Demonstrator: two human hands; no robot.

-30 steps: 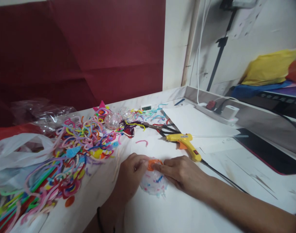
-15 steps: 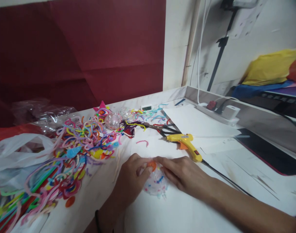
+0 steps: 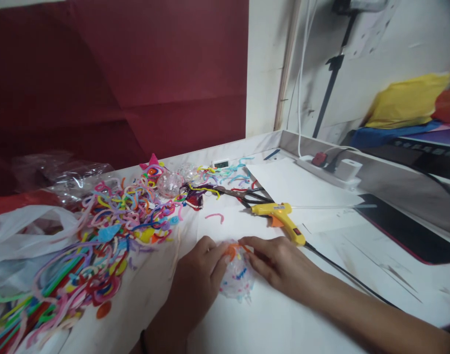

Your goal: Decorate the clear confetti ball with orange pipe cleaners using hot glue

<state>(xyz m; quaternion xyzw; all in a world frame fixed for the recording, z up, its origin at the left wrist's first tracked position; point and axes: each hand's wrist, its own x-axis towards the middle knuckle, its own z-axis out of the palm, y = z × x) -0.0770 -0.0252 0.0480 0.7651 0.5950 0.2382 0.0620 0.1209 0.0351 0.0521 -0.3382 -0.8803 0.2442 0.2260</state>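
Note:
A clear ball (image 3: 235, 282) with coloured flecks rests on white paper in front of me. On its top lies a round orange piece (image 3: 230, 252), possibly a button. My left hand (image 3: 201, 275) is closed at the ball's left side, its thumb and fingertips against the ball and the orange piece. Between thumb and index finger of my right hand (image 3: 272, 258) is the end of a thin orange strip (image 3: 244, 248), which looks like pipe cleaner. Beyond the right hand lies a yellow hot glue gun (image 3: 280, 216). A short pink pipe cleaner (image 3: 214, 216) lies past the ball.
Pipe cleaners (image 3: 110, 236) are heaped at the left by a white plastic bag (image 3: 29, 231). Scissors (image 3: 252, 195) and another clear ball (image 3: 169, 184) lie farther back. A power strip (image 3: 330, 172) and a dark flat device (image 3: 405, 228) are at the right; the glue gun's cord (image 3: 352, 273) trails rightward.
My right fingertips have drawn slightly apart from the left ones, and the orange strip now shows between them. The left thumb has shifted on the orange piece. The ball stays in place.

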